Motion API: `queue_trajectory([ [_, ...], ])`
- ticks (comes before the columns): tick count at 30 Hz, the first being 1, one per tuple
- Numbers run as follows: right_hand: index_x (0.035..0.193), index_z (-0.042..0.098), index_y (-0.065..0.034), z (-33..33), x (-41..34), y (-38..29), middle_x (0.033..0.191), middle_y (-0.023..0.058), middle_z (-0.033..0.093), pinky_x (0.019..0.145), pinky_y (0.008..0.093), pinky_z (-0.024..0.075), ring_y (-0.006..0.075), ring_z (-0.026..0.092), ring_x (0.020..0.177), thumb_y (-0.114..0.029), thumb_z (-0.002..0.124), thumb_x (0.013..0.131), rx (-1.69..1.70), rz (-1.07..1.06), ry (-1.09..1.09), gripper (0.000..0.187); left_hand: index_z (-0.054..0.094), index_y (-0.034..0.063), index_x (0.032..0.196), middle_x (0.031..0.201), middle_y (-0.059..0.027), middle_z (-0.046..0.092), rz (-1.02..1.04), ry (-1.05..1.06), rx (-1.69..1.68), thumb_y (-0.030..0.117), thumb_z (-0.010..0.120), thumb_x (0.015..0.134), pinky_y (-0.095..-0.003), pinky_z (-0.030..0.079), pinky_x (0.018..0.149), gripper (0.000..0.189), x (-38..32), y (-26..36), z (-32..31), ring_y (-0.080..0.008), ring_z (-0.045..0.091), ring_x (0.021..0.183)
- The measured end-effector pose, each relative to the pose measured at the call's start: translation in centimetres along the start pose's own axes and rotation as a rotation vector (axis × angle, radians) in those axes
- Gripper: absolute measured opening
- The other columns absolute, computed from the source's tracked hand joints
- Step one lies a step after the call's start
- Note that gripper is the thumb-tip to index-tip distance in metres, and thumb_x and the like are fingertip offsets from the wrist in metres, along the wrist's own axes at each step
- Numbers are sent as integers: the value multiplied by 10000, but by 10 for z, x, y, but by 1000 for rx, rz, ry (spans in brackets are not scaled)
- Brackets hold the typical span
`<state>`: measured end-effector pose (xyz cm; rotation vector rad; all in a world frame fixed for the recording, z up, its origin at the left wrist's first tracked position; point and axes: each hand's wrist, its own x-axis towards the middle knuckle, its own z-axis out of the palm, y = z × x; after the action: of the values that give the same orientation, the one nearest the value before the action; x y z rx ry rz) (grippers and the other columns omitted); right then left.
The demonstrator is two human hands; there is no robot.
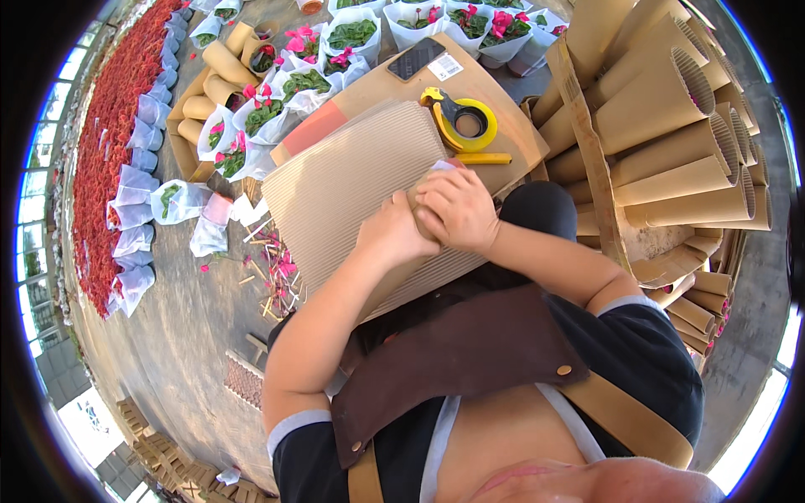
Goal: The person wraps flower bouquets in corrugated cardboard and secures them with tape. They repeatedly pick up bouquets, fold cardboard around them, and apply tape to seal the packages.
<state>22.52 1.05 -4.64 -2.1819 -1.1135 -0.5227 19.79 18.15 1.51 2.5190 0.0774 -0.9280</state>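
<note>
A stack of corrugated cardboard sheets [352, 182] lies in front of me, tilted, with its ribbed face up. On its near side runs a rolled piece of brown cardboard [391, 281]. My left hand [396, 234] grips the roll around its middle. Just beyond it, my right hand [459, 206] curls over the roll's far end, fingers bent, almost touching the left. The palms and the underside of the roll are hidden. Near the right hand lie a yellow tape dispenser [475, 126] and a yellow utility knife [483, 159] on a flat cardboard box [377, 88].
A phone [416, 59] rests on the box. At right, an open carton [588, 157] holds several cardboard tubes [654, 94]. Potted pink cyclamens [302, 85] in white sleeves stand beyond and to the left. Cut stems and petals [280, 270] litter the floor. Red flowers [110, 163] line the far left.
</note>
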Motion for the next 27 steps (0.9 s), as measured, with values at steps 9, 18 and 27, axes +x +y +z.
queue_trajectory([
  [9, 1276, 507, 33, 66, 24, 171, 1232, 286, 608, 984, 484, 483, 424, 619, 1121, -404, 665, 905, -20, 989, -304, 595, 384, -45, 1362, 1243, -219, 561, 22, 558, 395, 303, 848, 656, -451, 509, 922, 914, -6, -30, -5, -366, 600, 1102],
  [18, 1162, 581, 38, 46, 38, 185, 1087, 234, 684, 862, 426, 534, 350, 673, 974, -523, 651, 888, 158, 1016, -473, 627, 366, -68, 1380, 1231, -229, 522, 179, 1095, 650, 227, 823, 635, -501, 462, 954, 923, 20, -70, 72, -393, 554, 1071],
  [27, 1195, 591, 13, -88, 33, -5, 967, 95, 669, 770, 304, 539, 154, 653, 835, -440, 577, 1006, 1058, 1001, -325, 491, 429, -56, 1341, 1196, -210, 549, 163, 995, 604, 148, 659, 774, -446, 493, 894, 645, 12, -67, 65, -343, 568, 964],
])
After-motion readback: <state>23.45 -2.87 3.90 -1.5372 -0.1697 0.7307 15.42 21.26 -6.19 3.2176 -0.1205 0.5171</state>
